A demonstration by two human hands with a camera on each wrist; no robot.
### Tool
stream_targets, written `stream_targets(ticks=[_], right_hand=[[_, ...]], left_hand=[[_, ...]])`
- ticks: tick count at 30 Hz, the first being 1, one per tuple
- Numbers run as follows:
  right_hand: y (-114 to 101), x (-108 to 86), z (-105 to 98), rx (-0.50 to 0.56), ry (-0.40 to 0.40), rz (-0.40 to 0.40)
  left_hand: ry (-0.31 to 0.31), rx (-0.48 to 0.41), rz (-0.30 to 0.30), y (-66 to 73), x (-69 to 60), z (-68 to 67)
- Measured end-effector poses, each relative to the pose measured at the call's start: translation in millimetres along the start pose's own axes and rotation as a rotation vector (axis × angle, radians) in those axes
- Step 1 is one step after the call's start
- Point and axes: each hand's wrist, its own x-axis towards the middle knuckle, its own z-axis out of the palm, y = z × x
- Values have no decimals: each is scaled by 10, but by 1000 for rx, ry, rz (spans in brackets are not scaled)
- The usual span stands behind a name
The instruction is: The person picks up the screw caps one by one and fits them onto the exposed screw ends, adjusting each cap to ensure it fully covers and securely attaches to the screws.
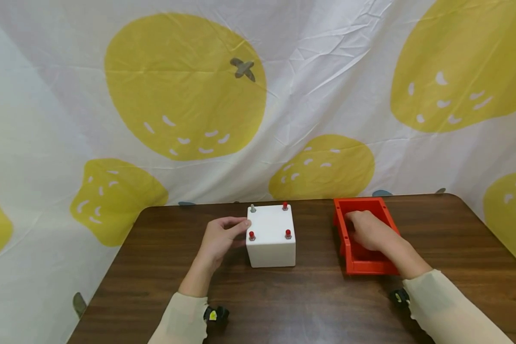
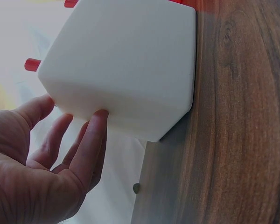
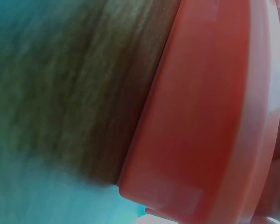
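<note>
A white box (image 1: 270, 234) stands on the table, with a metal post at each top corner. Red caps top three posts, among them the front-left cap (image 1: 252, 235) and front-right cap (image 1: 288, 233); the back-left post (image 1: 252, 208) is bare metal. My left hand (image 1: 224, 237) is at the box's left side. In the left wrist view its fingertips (image 2: 101, 116) touch that side, with the thumb near the top edge. My right hand (image 1: 370, 230) reaches down into a red bin (image 1: 371, 267); its fingers and anything in them are hidden.
The dark wooden table (image 1: 309, 306) carries the box and, to its right, the bin. Behind the table hangs a white cloth (image 1: 327, 57) printed with yellow fruit. In the right wrist view, the bin's wall (image 3: 191, 116) fills much of the frame.
</note>
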Motion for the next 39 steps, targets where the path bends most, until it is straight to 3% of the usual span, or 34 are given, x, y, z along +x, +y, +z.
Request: stream_targets(ticks=[17,39], right_hand=[[-29,-28,-61,16,22,-2],[-192,-147,-250,89,311,-35]], left_hand=[[-10,-52,19,-5,1,12],[2,-13,21,-13,-1,11]])
